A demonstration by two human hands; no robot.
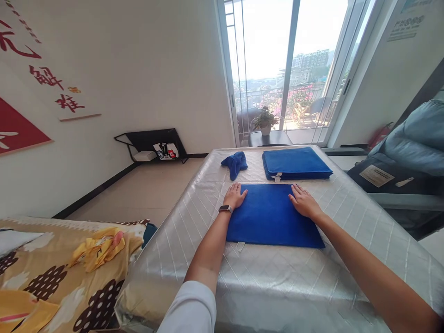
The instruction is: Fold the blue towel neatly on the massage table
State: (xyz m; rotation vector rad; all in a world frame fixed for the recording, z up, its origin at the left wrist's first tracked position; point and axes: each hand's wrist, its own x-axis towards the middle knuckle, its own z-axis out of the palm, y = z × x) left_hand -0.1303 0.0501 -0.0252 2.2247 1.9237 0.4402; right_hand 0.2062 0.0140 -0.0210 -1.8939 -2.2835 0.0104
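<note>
Resting my left grip at ten o'clock and my right grip at two on the flat blue cloth, I have both lying palm down, unclenched, thumbs held apart. The cloth lies before me on the silver quilted cover, a white tag at its edge between seven and eight. Just past it I see a crumpled blue cloth at eleven and a stack of blue cloths at one. Farther out, a potted plant stands at twelve and a patterned bed at eight.
</note>
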